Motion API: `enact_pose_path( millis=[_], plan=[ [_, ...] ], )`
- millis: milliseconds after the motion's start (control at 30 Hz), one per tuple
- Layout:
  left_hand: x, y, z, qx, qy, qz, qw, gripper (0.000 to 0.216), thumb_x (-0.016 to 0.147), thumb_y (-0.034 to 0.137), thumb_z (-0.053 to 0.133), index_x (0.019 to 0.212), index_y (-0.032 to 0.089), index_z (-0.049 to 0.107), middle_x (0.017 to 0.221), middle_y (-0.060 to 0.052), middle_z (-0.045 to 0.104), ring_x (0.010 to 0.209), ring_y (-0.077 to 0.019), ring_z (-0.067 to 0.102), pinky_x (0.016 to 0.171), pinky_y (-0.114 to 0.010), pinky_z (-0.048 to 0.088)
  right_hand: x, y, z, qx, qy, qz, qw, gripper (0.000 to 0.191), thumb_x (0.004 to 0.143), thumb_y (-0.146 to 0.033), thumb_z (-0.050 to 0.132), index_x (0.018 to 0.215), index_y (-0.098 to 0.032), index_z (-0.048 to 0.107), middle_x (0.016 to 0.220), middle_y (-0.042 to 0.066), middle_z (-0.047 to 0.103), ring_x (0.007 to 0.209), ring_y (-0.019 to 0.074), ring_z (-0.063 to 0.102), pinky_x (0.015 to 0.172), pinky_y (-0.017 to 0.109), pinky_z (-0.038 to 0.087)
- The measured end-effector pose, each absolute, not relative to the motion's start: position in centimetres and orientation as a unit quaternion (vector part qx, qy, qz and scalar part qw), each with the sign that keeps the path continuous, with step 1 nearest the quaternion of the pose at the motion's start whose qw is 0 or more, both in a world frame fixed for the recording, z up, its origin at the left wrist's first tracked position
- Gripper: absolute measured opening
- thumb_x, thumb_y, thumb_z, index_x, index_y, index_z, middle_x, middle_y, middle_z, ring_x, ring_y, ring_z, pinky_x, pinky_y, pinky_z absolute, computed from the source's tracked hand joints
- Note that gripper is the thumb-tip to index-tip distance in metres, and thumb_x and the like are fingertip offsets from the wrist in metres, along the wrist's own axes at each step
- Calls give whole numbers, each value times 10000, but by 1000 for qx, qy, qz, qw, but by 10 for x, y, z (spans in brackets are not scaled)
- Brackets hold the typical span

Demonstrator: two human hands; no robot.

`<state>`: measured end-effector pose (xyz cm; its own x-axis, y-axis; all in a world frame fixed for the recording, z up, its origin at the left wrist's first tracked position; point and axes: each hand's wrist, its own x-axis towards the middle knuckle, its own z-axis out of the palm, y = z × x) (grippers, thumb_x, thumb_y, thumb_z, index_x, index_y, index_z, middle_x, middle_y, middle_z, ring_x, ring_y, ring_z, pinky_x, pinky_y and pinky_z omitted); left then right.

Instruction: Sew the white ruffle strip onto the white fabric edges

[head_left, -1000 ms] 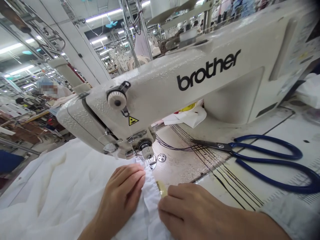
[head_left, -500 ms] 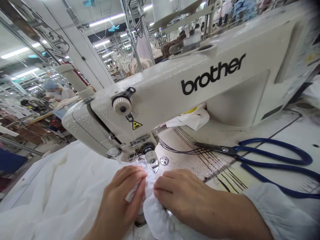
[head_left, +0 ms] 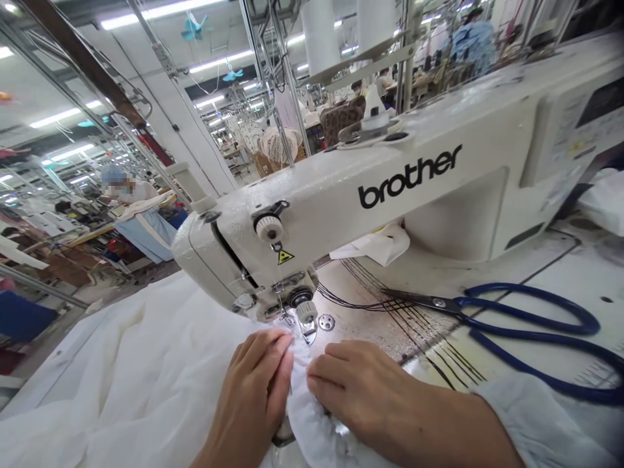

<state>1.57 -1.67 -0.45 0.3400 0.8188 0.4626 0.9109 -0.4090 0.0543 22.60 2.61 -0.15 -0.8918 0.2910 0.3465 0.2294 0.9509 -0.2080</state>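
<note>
White fabric (head_left: 306, 416) runs in a gathered strip up to the needle area of a Brother sewing machine (head_left: 336, 201). My left hand (head_left: 256, 390) grips the strip's left side just in front of the presser foot, thumb and fingers pressed together. On the other edge, my right hand (head_left: 361, 390) has its fingers curled onto the same strip, a little nearer to me. Parts of the fingertips are hidden by the cloth. A broad spread of the white fabric (head_left: 160, 364) lies to the left of my left hand.
Large blue-handled scissors (head_left: 468, 309) lie on the machine bed, right of my right hand. Black lines (head_left: 419, 325) cross the bed near their blades. A folded white cloth (head_left: 385, 246) sits under the machine arm. Another person (head_left: 121, 185) is at a table far left.
The camera view has shifted, so the machine head appears further right and lower. Both hands keep their hold on the fabric, with little visible movement relative to the needle.
</note>
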Motion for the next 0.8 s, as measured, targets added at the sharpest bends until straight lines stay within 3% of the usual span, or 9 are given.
enact_pose_path(
  millis=[233, 367, 500, 600, 700, 800],
  plan=[
    [11, -8, -6, -807, -537, -218, 114, 243, 915, 185, 523, 1143, 209, 602, 1094, -56, 665, 1028, -194, 608, 888, -353, 526, 220, 30, 0, -151, -972, 86, 160, 96, 910, -51, 537, 921, -104, 617, 933, 59, 621, 816, 210, 548, 671, 342, 446],
    [6, -11, -5, -819, -514, -222, 125, 275, 900, 128, 526, 1157, 201, 589, 1119, -68, 649, 1064, -193, 582, 923, -355, 496, 224, 29, 1, -146, -971, 41, 186, 94, 921, -67, 540, 929, -122, 616, 906, 41, 606, 782, 212, 530, 675, 360, 433],
    [5, -24, 3, -864, -450, -224, 41, 309, 887, 49, 412, 1123, 180, 564, 1194, -100, 607, 1146, -191, 530, 976, -362, 460, 235, 17, 8, -101, -970, -4, 221, 130, 937, -87, 513, 893, -126, 629, 827, 27, 599, 701, 189, 489, 624, 333, 415],
    [7, -28, 7, -871, -439, -222, -21, 294, 882, 48, 395, 1096, 171, 556, 1182, -113, 602, 1145, -181, 527, 972, -344, 469, 238, 8, 11, -88, -969, 29, 228, 169, 958, -106, 536, 817, -138, 623, 814, 3, 607, 681, 152, 473, 623, 290, 410],
    [11, -26, 8, -867, -438, -238, -6, 263, 870, 40, 445, 1059, 165, 577, 1122, -108, 623, 1107, -175, 549, 948, -325, 485, 240, 4, 9, -106, -967, 73, 222, 13, 923, -140, 634, 919, -131, 642, 867, -4, 634, 715, 145, 498, 666, 271, 420],
    [15, -24, 8, -866, -436, -246, 13, 245, 859, 30, 483, 1034, 160, 595, 1084, -104, 638, 1062, -171, 571, 920, -320, 505, 243, 6, 6, -87, -969, 75, 218, 61, 931, -142, 612, 982, -126, 640, 897, 7, 647, 727, 159, 509, 682, 291, 425]
  ],
)
